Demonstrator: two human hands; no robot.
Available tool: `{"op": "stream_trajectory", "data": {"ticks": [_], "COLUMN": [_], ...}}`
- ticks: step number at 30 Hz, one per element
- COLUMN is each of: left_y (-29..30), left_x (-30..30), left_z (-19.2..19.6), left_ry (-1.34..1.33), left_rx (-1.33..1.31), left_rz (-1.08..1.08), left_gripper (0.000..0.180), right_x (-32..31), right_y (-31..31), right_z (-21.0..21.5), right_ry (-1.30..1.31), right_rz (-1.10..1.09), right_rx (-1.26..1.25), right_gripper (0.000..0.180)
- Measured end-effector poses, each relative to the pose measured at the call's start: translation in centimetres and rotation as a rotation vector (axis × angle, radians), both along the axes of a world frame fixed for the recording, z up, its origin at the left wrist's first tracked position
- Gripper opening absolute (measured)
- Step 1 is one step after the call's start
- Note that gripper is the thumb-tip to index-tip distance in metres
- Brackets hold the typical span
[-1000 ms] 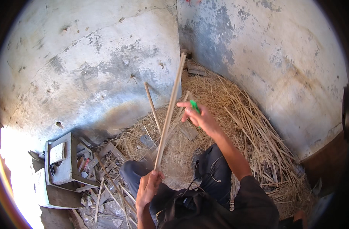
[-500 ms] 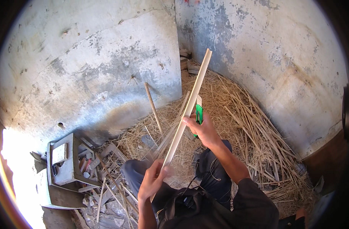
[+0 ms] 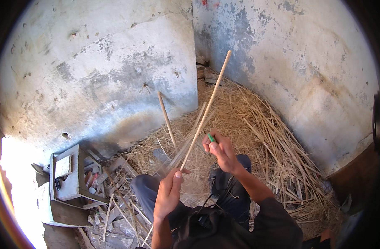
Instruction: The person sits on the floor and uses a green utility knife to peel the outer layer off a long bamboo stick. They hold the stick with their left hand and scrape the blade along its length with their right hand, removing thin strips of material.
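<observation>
My left hand (image 3: 168,191) grips the near end of a long pale stick (image 3: 207,108) that slants up and away toward the wall corner. My right hand (image 3: 219,150) is just right of the stick's lower part, fingers closed around a small green-handled tool (image 3: 211,137). Whether the tool touches the stick I cannot tell. A second, blurred pale strip (image 3: 185,143) hangs beside the stick near my left hand. My knees in dark trousers lie below both hands.
Dry straw (image 3: 264,145) is heaped in the corner between two stained plaster walls. A shorter stick (image 3: 166,119) stands in the straw against the left wall. A grey box-like frame (image 3: 65,174) and scattered wood scraps (image 3: 115,199) lie at the lower left.
The stick has tipped further to the right, its far end swinging toward the corner. My right hand has dropped lower along it, and my left hand has turned at its near end.
</observation>
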State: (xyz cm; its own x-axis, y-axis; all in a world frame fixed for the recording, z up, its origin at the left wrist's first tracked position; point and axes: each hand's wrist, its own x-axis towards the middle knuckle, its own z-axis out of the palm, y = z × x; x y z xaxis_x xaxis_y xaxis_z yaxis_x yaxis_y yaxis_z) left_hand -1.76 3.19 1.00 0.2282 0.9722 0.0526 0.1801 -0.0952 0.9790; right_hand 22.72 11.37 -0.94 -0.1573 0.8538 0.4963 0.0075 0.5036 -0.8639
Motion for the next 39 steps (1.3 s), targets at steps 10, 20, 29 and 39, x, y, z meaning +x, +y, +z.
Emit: {"op": "stream_trajectory", "data": {"ticks": [10,20,29,39], "left_y": [-0.5,-1.5,-1.4,-1.6], "left_x": [1.7,2.7,2.0,1.6], "left_z": [1.4,2.5,1.6,1.4], "left_ry": [0.094,0.228,0.061,0.014], "left_rx": [0.172,0.249,0.135,0.053], "left_rz": [0.11,0.221,0.177,0.167], "left_gripper": [0.029,0.021,0.023,0.028], "right_x": [-0.8,-1.1,-1.1,-1.2], "right_y": [-1.9,-2.5,-2.7,-2.4], "right_z": [-0.3,1.0,1.4,1.6], "right_ry": [-0.391,-0.432,-0.45,-0.506], "right_rz": [-0.185,-0.184,-0.265,-0.307], "right_rx": [0.418,0.439,0.499,0.549], "right_gripper": [0.036,0.03,0.03,0.031]}}
